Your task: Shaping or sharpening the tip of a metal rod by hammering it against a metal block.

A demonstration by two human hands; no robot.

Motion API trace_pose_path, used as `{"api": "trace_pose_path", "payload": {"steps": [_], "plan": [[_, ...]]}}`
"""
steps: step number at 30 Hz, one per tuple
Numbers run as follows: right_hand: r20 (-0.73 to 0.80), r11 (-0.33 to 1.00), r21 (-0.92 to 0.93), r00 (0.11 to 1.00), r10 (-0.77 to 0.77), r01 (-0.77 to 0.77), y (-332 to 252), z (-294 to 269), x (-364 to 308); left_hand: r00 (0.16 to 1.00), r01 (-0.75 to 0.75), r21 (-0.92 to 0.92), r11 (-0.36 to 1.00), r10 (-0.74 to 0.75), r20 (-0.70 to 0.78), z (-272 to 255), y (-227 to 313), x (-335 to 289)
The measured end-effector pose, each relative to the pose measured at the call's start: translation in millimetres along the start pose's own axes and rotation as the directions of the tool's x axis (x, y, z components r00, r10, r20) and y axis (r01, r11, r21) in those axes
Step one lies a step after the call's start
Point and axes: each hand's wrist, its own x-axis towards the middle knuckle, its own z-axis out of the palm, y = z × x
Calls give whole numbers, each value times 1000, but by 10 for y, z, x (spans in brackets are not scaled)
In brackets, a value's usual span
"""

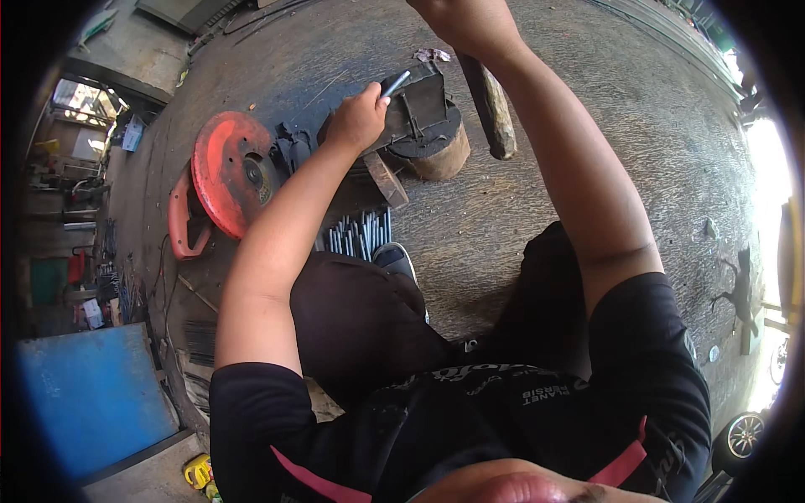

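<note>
My left hand (pixel 359 117) is closed round a short grey metal rod (pixel 397 83). The rod's free end points up and right, over a dark metal block (pixel 426 99) on a round wooden stump (pixel 444 151). Raised at the top edge, my right hand (pixel 471 23) grips a thick, worn wooden handle (pixel 490 105). The handle's lower end hangs right of the stump; whatever is at its other end is out of view. Several similar metal rods (pixel 360 235) stand bunched beside my shoe (pixel 394 260).
Left of my left forearm is a red cut-off saw (pixel 226 172) with a round blade guard. A wooden block (pixel 386 181) lies by the stump. Farther left are a blue panel (pixel 96 390) and cluttered shelving. Thin dark rods (pixel 199 342) lie on the floor.
</note>
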Motion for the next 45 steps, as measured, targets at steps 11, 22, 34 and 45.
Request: {"api": "trace_pose_path", "payload": {"steps": [11, 22, 34, 45], "plan": [[371, 865, -434, 825, 426, -251, 705, 236, -232, 964, 184, -55, 981, -169, 207, -67, 49, 99], [385, 925, -375, 896, 220, -66, 523, 455, -311, 990, 79, -145, 986, -60, 129, -34, 57, 94], [229, 975, -25, 948, 222, -222, -273, -148, -7, 990, 56, -179, 982, -31, 137, 26, 60, 76], [517, 882, -445, 760, 394, -155, 534, 298, -283, 981, 139, -60, 989, -129, 145, -72, 131, 42]]}}
